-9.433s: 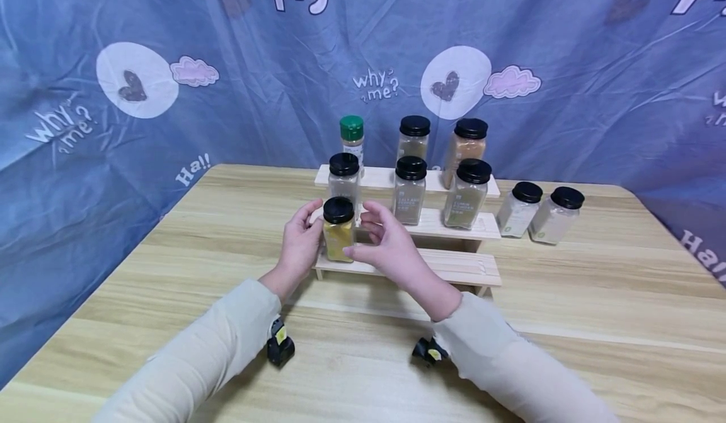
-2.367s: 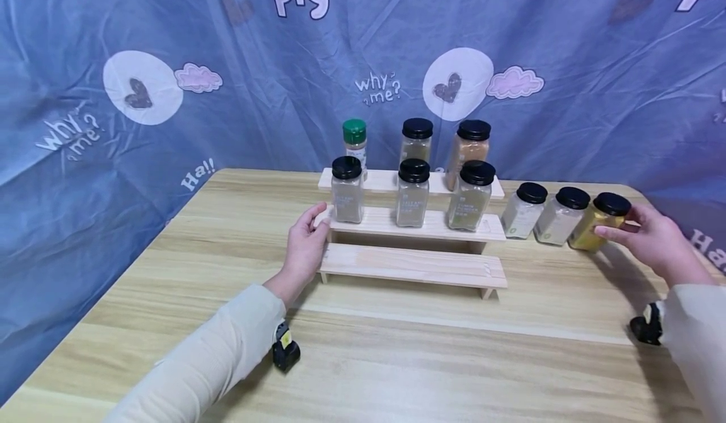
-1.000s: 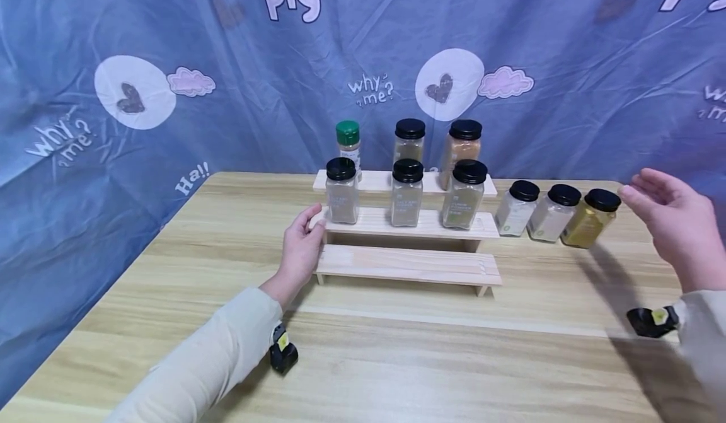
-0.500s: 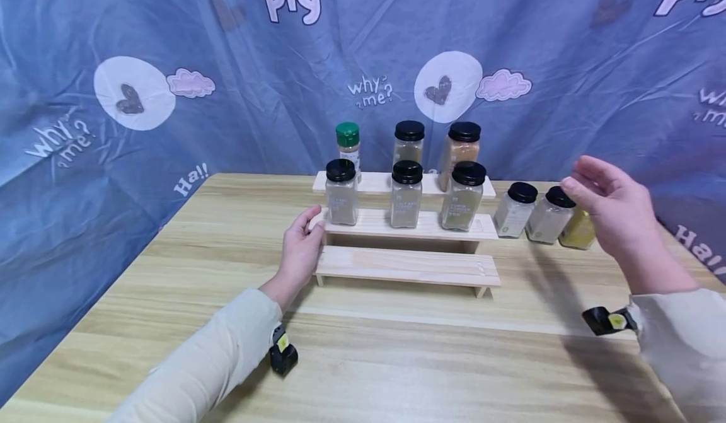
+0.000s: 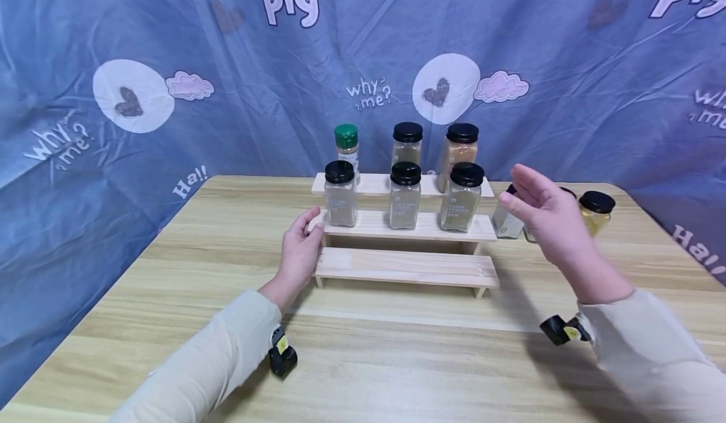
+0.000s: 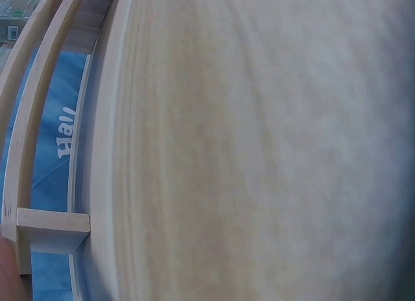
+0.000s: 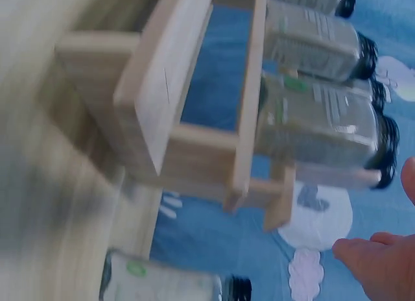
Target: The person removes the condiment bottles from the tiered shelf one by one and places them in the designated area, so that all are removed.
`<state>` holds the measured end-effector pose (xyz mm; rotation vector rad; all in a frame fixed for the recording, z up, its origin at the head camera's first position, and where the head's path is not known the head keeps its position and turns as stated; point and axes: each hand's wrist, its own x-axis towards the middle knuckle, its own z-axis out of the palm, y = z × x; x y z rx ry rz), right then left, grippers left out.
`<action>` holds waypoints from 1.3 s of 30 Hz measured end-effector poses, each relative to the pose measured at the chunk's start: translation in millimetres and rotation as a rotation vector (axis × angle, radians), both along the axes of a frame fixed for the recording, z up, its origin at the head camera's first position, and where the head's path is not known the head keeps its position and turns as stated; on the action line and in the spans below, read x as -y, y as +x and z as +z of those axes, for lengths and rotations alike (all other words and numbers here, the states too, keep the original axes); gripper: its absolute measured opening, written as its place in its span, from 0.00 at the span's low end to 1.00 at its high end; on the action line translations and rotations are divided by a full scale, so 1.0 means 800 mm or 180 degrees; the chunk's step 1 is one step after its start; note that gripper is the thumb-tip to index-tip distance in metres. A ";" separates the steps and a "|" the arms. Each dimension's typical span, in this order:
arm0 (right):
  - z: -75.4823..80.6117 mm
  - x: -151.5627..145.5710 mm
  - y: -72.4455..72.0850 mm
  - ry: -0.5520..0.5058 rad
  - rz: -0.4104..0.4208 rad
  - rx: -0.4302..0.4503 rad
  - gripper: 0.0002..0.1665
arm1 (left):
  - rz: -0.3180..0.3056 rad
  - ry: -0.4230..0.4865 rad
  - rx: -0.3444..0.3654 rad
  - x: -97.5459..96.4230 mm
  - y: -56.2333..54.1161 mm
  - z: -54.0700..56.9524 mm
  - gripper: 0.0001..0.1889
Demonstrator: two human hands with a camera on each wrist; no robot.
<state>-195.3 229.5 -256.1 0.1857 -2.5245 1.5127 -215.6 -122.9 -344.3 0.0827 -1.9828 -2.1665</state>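
Along the far side hangs a blue cloth point(image 5: 283, 108) printed with pink clouds, hearts and "why me?", dropping behind a pale wood-grain table point(image 5: 397, 366). Upon it stands a stepped wooden rack point(image 5: 408, 264): a green-capped bottle point(image 5: 348, 156) and two black-lidded jars point(image 5: 462, 152) on the top shelf, three more jars point(image 5: 405, 203) lined up on the middle one. Just past its right end, down on the tabletop, come two pale jars point(image 5: 507, 223), partly covered by the right hand point(image 5: 553, 221), then a yellow jar point(image 5: 595, 219).

And look at the hands! The left hand point(image 5: 299, 246) grips the rack's left end, thumb and fingers bent round the middle shelf. The right hand is up above the table, palm turned towards the rack, thumb spread from the fingers, a wide, free pose. Both arms reach forward in cream sleeves point(image 5: 198, 353), a small black camera point(image 5: 282, 355) at each wrist.
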 end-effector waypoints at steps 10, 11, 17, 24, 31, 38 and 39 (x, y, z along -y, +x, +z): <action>-0.018 0.038 -0.002 -0.0200 0.0147 -0.0051 0.39 | 0.0006 0.0016 -0.0014 0.000 0.000 -0.002 0.22; -0.019 0.041 -0.002 -0.0203 0.0143 -0.0055 0.39 | 0.0005 0.0016 -0.0015 0.000 0.001 -0.002 0.22; -0.029 0.058 -0.003 -0.0509 0.0137 -0.0234 0.39 | 0.0015 -0.0032 -0.0012 0.000 0.000 0.000 0.22; -0.041 0.078 -0.004 -0.0809 -0.0333 -0.0383 0.41 | 0.0027 -0.0032 -0.0040 0.001 -0.002 0.001 0.21; -0.047 0.092 -0.006 -0.1051 -0.0736 -0.0475 0.42 | 0.0045 -0.0039 -0.0040 0.002 -0.002 0.000 0.21; -0.056 0.092 -0.011 -0.0860 -0.0875 -0.0546 0.34 | 0.0074 -0.0073 -0.0001 0.001 -0.001 0.000 0.21; -0.058 0.091 -0.012 -0.0814 -0.0881 -0.0546 0.33 | 0.0072 -0.0071 -0.0002 0.001 -0.001 0.000 0.21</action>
